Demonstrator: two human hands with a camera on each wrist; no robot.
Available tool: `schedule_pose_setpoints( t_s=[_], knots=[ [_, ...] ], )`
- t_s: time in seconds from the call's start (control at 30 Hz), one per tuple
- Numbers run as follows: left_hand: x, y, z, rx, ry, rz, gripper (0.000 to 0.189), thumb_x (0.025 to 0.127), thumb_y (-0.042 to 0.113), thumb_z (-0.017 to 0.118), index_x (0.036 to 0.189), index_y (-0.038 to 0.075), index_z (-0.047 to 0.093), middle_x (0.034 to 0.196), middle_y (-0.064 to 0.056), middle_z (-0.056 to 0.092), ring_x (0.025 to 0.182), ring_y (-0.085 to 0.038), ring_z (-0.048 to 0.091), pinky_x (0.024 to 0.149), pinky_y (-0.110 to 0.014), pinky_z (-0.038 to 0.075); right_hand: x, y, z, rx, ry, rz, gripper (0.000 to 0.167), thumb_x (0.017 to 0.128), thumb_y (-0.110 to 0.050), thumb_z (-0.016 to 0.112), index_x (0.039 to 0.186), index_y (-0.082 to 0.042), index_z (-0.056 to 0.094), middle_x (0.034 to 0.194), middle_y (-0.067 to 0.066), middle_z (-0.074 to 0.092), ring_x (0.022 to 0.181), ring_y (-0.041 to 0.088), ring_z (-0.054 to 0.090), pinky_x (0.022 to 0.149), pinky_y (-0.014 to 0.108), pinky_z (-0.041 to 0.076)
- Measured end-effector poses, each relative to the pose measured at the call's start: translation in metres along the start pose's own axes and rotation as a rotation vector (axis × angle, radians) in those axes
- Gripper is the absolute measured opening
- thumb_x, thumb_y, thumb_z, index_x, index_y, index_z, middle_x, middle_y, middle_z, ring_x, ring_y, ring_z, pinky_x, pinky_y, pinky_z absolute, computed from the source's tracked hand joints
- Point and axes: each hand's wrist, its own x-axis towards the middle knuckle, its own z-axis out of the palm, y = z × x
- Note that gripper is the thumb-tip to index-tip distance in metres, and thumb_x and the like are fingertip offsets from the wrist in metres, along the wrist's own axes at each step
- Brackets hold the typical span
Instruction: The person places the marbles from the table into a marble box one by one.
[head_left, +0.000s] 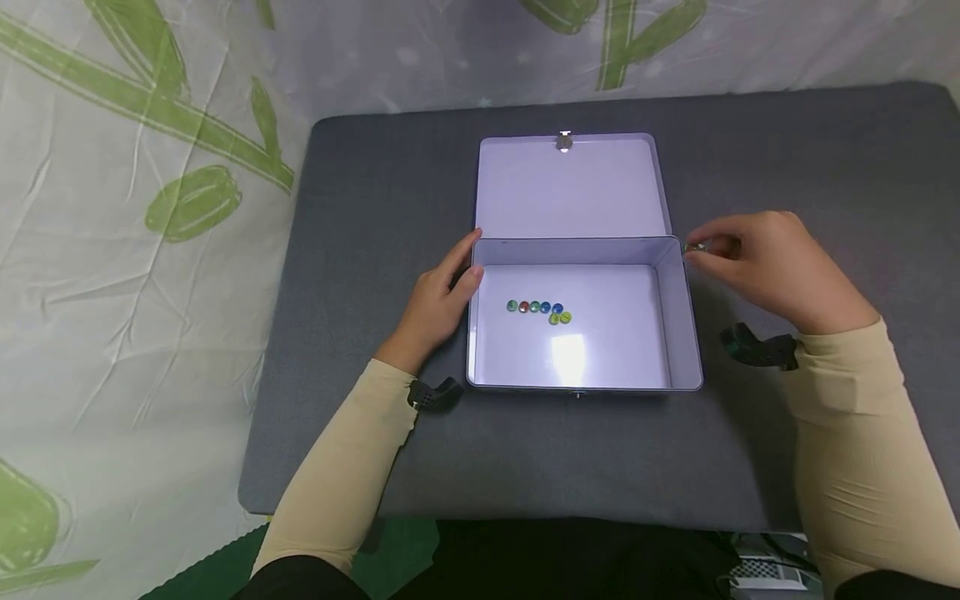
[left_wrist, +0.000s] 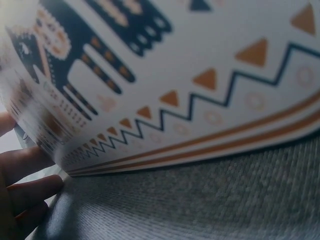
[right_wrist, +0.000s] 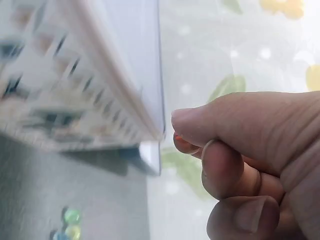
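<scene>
An open pale metal box (head_left: 678, 333) lies on the grey table. Inside it, several glass marbles (head_left: 535, 307) sit in a short row, with yellow-green ones just below. My left hand (head_left: 433, 308) grips the box's left wall, thumb at the rim and fingers outside. Those fingers (left_wrist: 35, 187) show at a patterned corner in the left wrist view. Just outside the right wall, my right hand (head_left: 772, 262) pinches thumb and forefinger together at about rim height. A bit of orange-red, apparently a marble (right_wrist: 178, 135), shows between the fingertips, mostly hidden.
The box lid (head_left: 573, 187) leans back on the far side, its metal latch (head_left: 564, 142) at the top. Green and yellow marbles (right_wrist: 72, 216) lie on the table outside the box in the right wrist view. A patterned curtain (head_left: 450, 58) hangs behind the table.
</scene>
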Motion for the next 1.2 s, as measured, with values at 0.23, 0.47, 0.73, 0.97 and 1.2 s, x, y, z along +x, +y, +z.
schedule_pose_setpoints(
  t_s=[0.23, 0.47, 0.73, 0.97, 1.2],
  knots=[
    [0.0, -0.001, 0.0, 0.002, 0.0, 0.001, 0.077, 0.102, 0.075, 0.033, 0.163, 0.029, 0.042, 0.155, -0.014, 0.055, 0.141, -0.028, 0.055, 0.117, -0.054, 0.041, 0.01, -0.026, 0.004, 0.026, -0.021, -0.033, 0.018, 0.099, -0.015, 0.073, 0.111, -0.005, 0.08, 0.077, 0.003, 0.065, 0.062, 0.016, 0.047, 0.057, 0.027, 0.038],
    [0.0, -0.001, -0.001, -0.008, -0.005, 0.004, 0.076, 0.102, 0.075, 0.034, 0.163, 0.029, 0.041, 0.153, -0.016, 0.057, 0.14, -0.028, 0.056, 0.116, -0.053, 0.042, 0.024, -0.049, 0.014, 0.032, -0.057, -0.094, 0.016, 0.098, -0.013, 0.072, 0.11, -0.007, 0.08, 0.077, 0.003, 0.065, 0.067, 0.019, 0.051, 0.059, 0.027, 0.04],
    [0.0, 0.001, -0.002, -0.011, -0.013, -0.006, 0.077, 0.102, 0.076, 0.035, 0.163, 0.03, 0.041, 0.151, -0.016, 0.058, 0.14, -0.027, 0.056, 0.116, -0.054, 0.042, 0.036, -0.069, 0.027, 0.036, -0.093, -0.167, 0.013, 0.096, -0.01, 0.073, 0.106, -0.008, 0.081, 0.07, 0.002, 0.061, 0.061, 0.018, 0.049, 0.058, 0.029, 0.04],
    [-0.002, 0.001, -0.002, -0.01, -0.012, -0.004, 0.079, 0.101, 0.077, 0.034, 0.163, 0.029, 0.041, 0.153, -0.016, 0.056, 0.141, -0.027, 0.055, 0.116, -0.054, 0.041, 0.044, -0.081, 0.037, 0.081, -0.123, -0.212, 0.012, 0.095, -0.008, 0.074, 0.105, -0.004, 0.08, 0.07, 0.003, 0.061, 0.061, 0.018, 0.049, 0.058, 0.029, 0.039],
    [-0.002, 0.001, -0.001, -0.017, -0.015, 0.001, 0.081, 0.1, 0.079, 0.033, 0.163, 0.028, 0.041, 0.155, -0.015, 0.054, 0.142, -0.026, 0.053, 0.117, -0.053, 0.041, 0.048, -0.085, 0.047, 0.09, -0.145, -0.255, 0.009, 0.094, -0.008, 0.076, 0.102, -0.005, 0.08, 0.068, 0.0, 0.06, 0.061, 0.017, 0.049, 0.061, 0.03, 0.04]
  ],
)
